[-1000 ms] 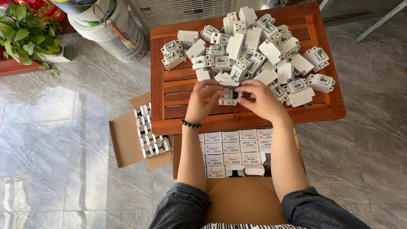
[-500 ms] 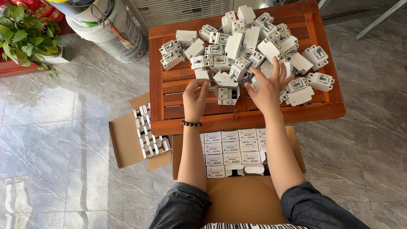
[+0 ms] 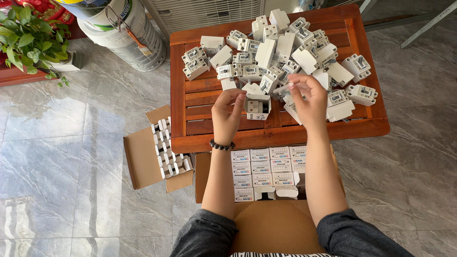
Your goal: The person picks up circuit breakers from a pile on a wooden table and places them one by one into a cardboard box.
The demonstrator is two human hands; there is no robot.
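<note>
While the left hand (image 3: pixel 227 114) steadies the small open box (image 3: pixel 257 107), the right hand (image 3: pixel 308 97) pinches a white slip (image 3: pixel 284 88); tucking it inside likely needs precise aim.

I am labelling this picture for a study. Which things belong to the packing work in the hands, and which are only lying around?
In the work:
left hand at the open small box
right hand holding a small white piece
pile of white devices
carton of filled boxes

Lying about:
potted plant
white bucket
side carton
</note>
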